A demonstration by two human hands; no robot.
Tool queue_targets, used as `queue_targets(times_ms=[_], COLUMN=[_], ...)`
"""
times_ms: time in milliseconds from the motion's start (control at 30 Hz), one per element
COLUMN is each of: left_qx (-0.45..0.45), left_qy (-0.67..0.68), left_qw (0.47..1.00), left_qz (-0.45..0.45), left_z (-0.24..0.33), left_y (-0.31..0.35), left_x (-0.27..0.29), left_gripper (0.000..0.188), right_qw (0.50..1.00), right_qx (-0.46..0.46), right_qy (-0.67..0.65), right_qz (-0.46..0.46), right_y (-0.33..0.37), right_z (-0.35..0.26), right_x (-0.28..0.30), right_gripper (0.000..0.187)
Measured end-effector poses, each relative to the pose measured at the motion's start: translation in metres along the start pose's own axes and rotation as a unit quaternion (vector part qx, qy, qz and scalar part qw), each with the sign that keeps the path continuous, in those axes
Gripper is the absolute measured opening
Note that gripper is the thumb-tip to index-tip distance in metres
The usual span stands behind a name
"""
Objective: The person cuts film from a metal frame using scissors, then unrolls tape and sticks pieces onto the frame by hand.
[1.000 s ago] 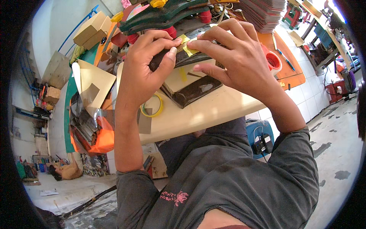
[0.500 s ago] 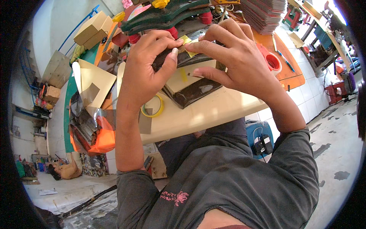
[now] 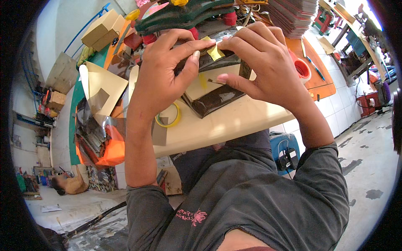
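A black glossy plastic sheet (image 3: 217,100) is folded around a cream panel (image 3: 201,88) on a cream work surface. Across its far edge lies a short piece of yellow tape (image 3: 215,53), partly raised. My left hand (image 3: 167,69) curls over the sheet from the left, its index fingertip on the tape's upper end and its thumb bent below. From the right my right hand (image 3: 268,65) bends over the same edge. Its index finger meets the tape, while the thumb rests apart near the panel. The other fingertips' contact is hidden. A yellow tape roll (image 3: 178,117) lies beside my left wrist.
A dark green clamp-like tool (image 3: 184,19) with red feet stands beyond my hands. To the right are a red tape roll (image 3: 302,69), a blue pen (image 3: 315,69) and stacked sheets (image 3: 291,19). Plastic scraps (image 3: 94,138) lie left. Another person (image 3: 73,182) is far left.
The yellow tape piece has shifted slightly right and down, with my left fingers following it. My right hand has moved a little right. The black sheet has barely moved.
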State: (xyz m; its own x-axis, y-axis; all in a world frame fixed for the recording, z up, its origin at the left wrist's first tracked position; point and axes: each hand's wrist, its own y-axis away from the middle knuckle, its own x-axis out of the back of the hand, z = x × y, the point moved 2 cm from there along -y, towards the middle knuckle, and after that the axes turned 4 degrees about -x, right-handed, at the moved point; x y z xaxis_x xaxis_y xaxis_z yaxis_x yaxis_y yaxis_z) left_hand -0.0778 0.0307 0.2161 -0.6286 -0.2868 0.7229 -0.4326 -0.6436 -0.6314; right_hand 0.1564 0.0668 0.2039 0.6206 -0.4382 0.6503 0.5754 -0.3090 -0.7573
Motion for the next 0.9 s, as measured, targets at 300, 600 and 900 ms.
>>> queue_targets(times_ms=[300, 600, 900], left_qx=[0.014, 0.025, 0.033], left_qy=[-0.009, 0.007, 0.022], left_qw=[0.999, 1.0, 0.999], left_qz=[-0.029, -0.014, -0.01], left_z=[-0.002, -0.0022, -0.002], left_y=[0.0023, 0.002, 0.0031], left_x=[0.0014, 0.0023, 0.0026], left_gripper=[0.031, 0.023, 0.021], right_qw=[1.0, 1.0, 1.0], right_qx=[-0.001, -0.021, -0.001], right_qy=[0.008, -0.014, -0.003], right_qz=[0.0, -0.017, -0.019], right_y=[0.003, 0.0019, 0.0044], right_z=[-0.001, -0.0035, -0.0038], right_x=[0.0011, 0.0029, -0.0009], right_gripper=[0.047, 0.047, 0.051])
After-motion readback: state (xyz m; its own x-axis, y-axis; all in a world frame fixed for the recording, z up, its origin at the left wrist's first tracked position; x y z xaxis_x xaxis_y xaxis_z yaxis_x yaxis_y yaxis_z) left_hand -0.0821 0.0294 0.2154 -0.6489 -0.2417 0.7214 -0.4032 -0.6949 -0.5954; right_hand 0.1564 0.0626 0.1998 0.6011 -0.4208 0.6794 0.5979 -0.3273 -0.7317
